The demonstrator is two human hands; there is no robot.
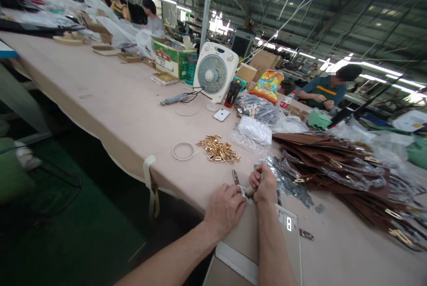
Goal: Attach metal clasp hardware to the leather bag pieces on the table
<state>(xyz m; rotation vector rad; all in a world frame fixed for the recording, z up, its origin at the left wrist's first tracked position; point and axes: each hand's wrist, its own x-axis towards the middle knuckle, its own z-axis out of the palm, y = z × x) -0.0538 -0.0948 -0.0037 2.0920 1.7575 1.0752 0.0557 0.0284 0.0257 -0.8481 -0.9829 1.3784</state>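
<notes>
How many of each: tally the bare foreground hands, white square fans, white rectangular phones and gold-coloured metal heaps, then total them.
Bare left hand and right hand: 2
White square fan: 1
White rectangular phone: 1
Gold-coloured metal heap: 1
Total: 5

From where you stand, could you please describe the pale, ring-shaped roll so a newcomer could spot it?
Find the white plastic box fan on the beige table. Nearer the camera lies a heap of small gold metal pieces; the pale, ring-shaped roll lies flat to its left. Unlike those pieces, it is one large hollow circle.
</notes>
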